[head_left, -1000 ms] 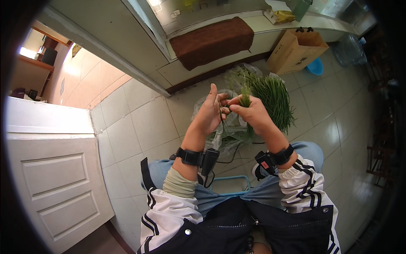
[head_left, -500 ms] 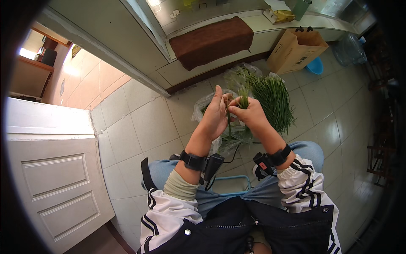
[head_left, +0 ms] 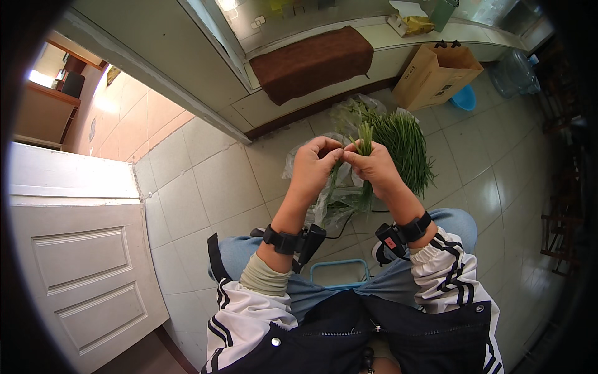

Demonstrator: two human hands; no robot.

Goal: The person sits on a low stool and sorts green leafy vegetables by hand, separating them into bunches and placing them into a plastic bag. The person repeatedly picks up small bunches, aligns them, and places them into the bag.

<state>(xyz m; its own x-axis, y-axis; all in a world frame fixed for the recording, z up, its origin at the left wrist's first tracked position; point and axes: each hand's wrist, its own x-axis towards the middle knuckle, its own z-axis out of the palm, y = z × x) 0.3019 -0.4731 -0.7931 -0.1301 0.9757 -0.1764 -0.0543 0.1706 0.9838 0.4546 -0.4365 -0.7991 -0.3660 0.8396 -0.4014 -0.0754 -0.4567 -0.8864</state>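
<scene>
My right hand (head_left: 378,169) is closed round a small bunch of green chives (head_left: 365,134), with the pale ends standing up past the fingers. My left hand (head_left: 313,167) pinches with thumb and fingertips close against the right fingertips. A thin green chive stalk (head_left: 334,176) hangs below the left fingers. Right of the hands, a large pile of long chives (head_left: 402,149) lies on the floor. Crumpled clear plastic bags (head_left: 356,107) lie behind and beneath the hands, partly hidden by them.
A brown paper bag (head_left: 430,84) stands at the back right, by a blue basin (head_left: 463,98) and a big clear water bottle (head_left: 516,73). A brown cloth (head_left: 314,62) drapes over the ledge. A white door (head_left: 87,268) is at left. A light-blue metal frame (head_left: 339,263) shows between my knees.
My left hand has turned from raised thumb and spread fingers to a pinch, its fingertips now meeting the right's. The right hand's bunch has shifted slightly and stands more upright.
</scene>
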